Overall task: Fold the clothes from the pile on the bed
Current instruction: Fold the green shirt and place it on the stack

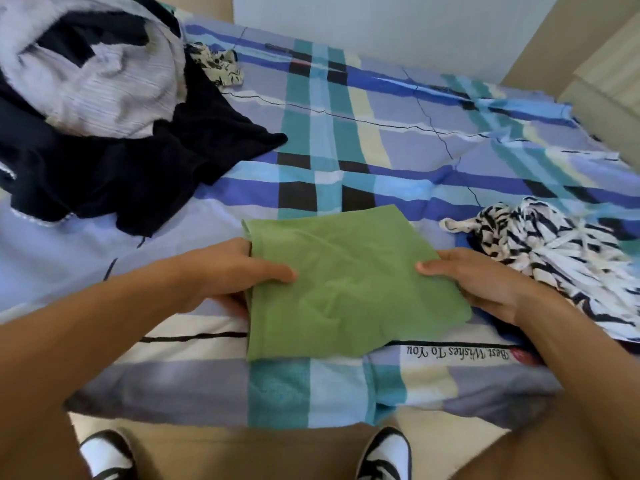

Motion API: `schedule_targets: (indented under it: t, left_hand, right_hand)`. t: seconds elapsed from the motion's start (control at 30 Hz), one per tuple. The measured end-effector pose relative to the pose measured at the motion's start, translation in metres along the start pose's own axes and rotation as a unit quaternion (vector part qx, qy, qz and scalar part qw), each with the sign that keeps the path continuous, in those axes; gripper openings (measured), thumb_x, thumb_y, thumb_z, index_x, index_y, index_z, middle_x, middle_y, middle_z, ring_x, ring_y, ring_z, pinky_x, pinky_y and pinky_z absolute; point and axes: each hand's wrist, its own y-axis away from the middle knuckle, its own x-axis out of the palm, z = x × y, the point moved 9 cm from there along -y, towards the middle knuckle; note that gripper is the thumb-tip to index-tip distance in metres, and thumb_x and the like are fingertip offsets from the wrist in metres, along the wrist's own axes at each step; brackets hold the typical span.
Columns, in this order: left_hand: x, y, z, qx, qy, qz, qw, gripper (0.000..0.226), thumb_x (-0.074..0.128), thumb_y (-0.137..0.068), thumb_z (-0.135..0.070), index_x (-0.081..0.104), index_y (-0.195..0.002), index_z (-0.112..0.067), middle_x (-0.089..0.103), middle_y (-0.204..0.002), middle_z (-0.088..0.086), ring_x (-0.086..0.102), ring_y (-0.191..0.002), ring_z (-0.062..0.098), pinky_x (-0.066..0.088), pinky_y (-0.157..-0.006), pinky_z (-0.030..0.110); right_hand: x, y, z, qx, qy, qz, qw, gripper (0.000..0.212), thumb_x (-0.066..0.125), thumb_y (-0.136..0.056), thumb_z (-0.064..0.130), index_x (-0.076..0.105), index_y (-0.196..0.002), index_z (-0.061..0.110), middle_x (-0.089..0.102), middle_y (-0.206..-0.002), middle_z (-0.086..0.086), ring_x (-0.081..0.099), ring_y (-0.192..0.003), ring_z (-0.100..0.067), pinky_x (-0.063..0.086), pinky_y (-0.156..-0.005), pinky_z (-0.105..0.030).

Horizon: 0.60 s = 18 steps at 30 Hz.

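A green garment [349, 285], folded into a rough rectangle, lies near the front edge of the bed. My left hand [228, 271] grips its left edge, thumb on top and fingers under the cloth. My right hand [474, 282] holds the right edge the same way. The pile [104, 126] sits at the back left: a pale striped garment on top of dark navy clothes. A black-and-white zebra-print garment [554, 251] lies crumpled just right of my right hand.
The bed carries a blue, teal and cream plaid sheet [363, 140]. A small cream patterned cloth [218, 65] lies behind the pile. The bed's front edge is close to my feet [384, 455] on the tan floor. A wall runs along the far side.
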Motion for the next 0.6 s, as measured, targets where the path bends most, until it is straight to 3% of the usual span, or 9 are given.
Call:
schedule_targets:
  t: [0.1, 0.17, 0.27, 0.37, 0.43, 0.5, 0.57, 0.6]
  left_hand:
    - [0.007, 0.005, -0.021, 0.078, 0.064, 0.013, 0.995, 0.030, 0.074, -0.085, -0.016, 0.069, -0.113, -0.024, 0.077, -0.102, -0.006, 0.074, -0.095, 0.014, 0.058, -0.087, 0.038]
    - [-0.006, 0.009, -0.040, 0.140, 0.114, -0.026, 0.983, 0.033, 0.074, -0.083, -0.011, 0.069, -0.114, -0.020, 0.077, -0.104, -0.004, 0.073, -0.099, 0.016, 0.059, -0.083, 0.032]
    - [-0.035, 0.014, -0.048, 0.180, 0.182, -0.123, 0.959, 0.054, 0.082, -0.068, -0.025, 0.061, -0.117, -0.016, 0.077, -0.100, -0.001, 0.074, -0.090, 0.013, 0.058, -0.068, 0.023]
    - [-0.038, 0.008, -0.030, 0.150, 0.096, -0.197, 0.964, 0.067, 0.082, -0.076, -0.020, 0.040, -0.128, -0.019, 0.071, -0.093, 0.005, 0.070, -0.073, 0.009, 0.052, -0.057, 0.017]
    - [-0.017, 0.001, -0.022, 0.148, -0.013, -0.156, 0.977, 0.087, 0.078, -0.082, -0.011, 0.022, -0.147, -0.026, 0.065, -0.109, -0.002, 0.065, -0.084, 0.002, 0.050, -0.068, 0.014]
    - [-0.002, -0.005, -0.019, 0.170, -0.075, -0.102, 0.977, 0.103, 0.077, -0.083, -0.009, 0.010, -0.155, -0.037, 0.053, -0.123, -0.017, 0.060, -0.101, -0.008, 0.048, -0.082, 0.011]
    - [-0.001, -0.004, -0.021, 0.191, -0.072, -0.080, 0.976, 0.099, 0.078, -0.082, -0.007, 0.021, -0.151, -0.048, 0.050, -0.124, -0.030, 0.056, -0.100, -0.021, 0.046, -0.077, 0.001]
    - [-0.001, -0.004, -0.023, 0.198, -0.064, -0.071, 0.975, 0.092, 0.079, -0.080, -0.006, 0.033, -0.146, -0.051, 0.055, -0.124, -0.029, 0.059, -0.102, -0.019, 0.047, -0.078, 0.003]
  right_hand:
    - [-0.008, 0.001, 0.013, -0.064, -0.047, -0.019, 0.997, 0.025, 0.062, -0.089, 0.001, 0.069, -0.113, 0.001, 0.075, -0.105, -0.018, 0.074, -0.083, -0.025, 0.061, -0.066, -0.029]
    - [-0.019, 0.006, 0.025, -0.116, -0.075, -0.047, 0.989, 0.029, 0.061, -0.087, -0.002, 0.068, -0.115, 0.003, 0.076, -0.103, -0.016, 0.074, -0.080, -0.024, 0.059, -0.061, -0.027]
    - [-0.037, 0.013, 0.034, -0.172, -0.106, -0.101, 0.974, 0.036, 0.064, -0.085, -0.002, 0.062, -0.120, 0.007, 0.076, -0.099, -0.013, 0.074, -0.078, -0.022, 0.058, -0.060, -0.028]
    - [-0.035, 0.012, 0.025, -0.164, 0.001, -0.132, 0.977, 0.064, 0.067, -0.085, -0.007, 0.045, -0.133, 0.029, 0.074, -0.104, -0.010, 0.074, -0.085, -0.024, 0.060, -0.070, -0.038]
    - [-0.010, 0.008, 0.015, -0.147, 0.111, -0.064, 0.981, 0.083, 0.065, -0.087, -0.006, 0.031, -0.145, 0.042, 0.066, -0.122, 0.000, 0.070, -0.101, -0.021, 0.059, -0.086, -0.039]
    - [0.001, 0.006, 0.009, -0.143, 0.135, -0.023, 0.980, 0.088, 0.064, -0.090, -0.002, 0.025, -0.152, 0.047, 0.056, -0.134, 0.016, 0.065, -0.111, -0.012, 0.055, -0.094, -0.032]
    - [0.001, 0.008, 0.011, -0.163, 0.102, -0.008, 0.981, 0.082, 0.063, -0.092, -0.003, 0.033, -0.151, 0.046, 0.056, -0.136, 0.022, 0.064, -0.114, -0.006, 0.054, -0.094, -0.027]
    - [0.002, 0.009, 0.012, -0.168, 0.090, 0.004, 0.982, 0.077, 0.063, -0.092, -0.005, 0.040, -0.149, 0.041, 0.058, -0.136, 0.019, 0.064, -0.115, -0.005, 0.054, -0.094, -0.025]
